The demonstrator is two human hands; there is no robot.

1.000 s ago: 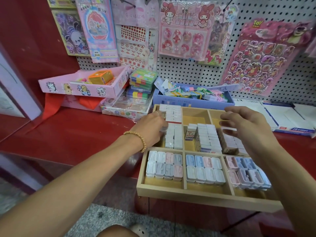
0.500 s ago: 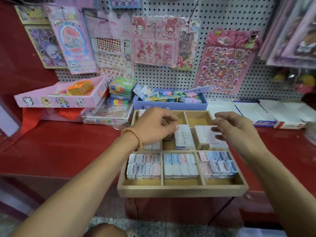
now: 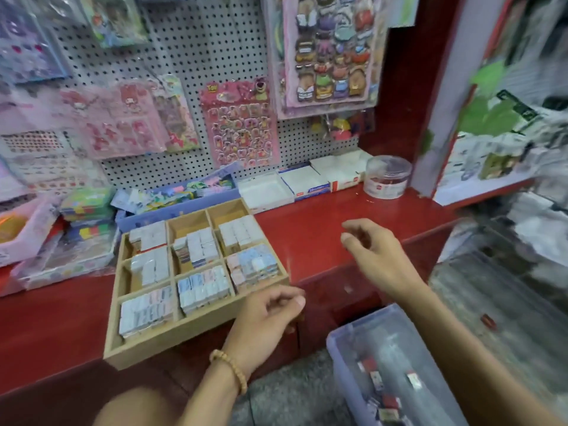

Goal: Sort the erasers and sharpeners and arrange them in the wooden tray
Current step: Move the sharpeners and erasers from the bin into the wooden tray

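The wooden tray (image 3: 172, 339) lies left of centre on the red surface (image 3: 322, 229), turned at an angle, its near corner jutting past the surface's front edge. Its compartments hold rows of small packed pieces, white in the upper cells (image 3: 239, 233) and pastel pink, blue and grey in the lower ones (image 3: 144, 310); motion blur smears them, so erasers cannot be told from sharpeners. Two cells at the tray's upper edge show bare wood.

The left hand (image 3: 267, 318), with a bead bracelet (image 3: 230, 372) at the wrist, hovers at the tray's lower right corner, partly covering the rim; its fingers (image 3: 295, 298) are loosely curled and nothing shows between them. The right hand (image 3: 375, 253) hangs over the bare red surface to the right of the tray, well apart from it, fingers slack and bent, holding nothing.

At the lower right a clear plastic bin (image 3: 347, 336) stands below the surface, cut off by the frame's bottom edge; small red, white and dark items in it are too blurred to name. Behind the tray sit a blue box of mixed stationery (image 3: 172, 207), white boxes (image 3: 304, 182) and a round clear tub (image 3: 387, 176). Sticker sheets (image 3: 242, 124) hang on the pegboard (image 3: 196, 41); the frame's right side is heavily blurred.
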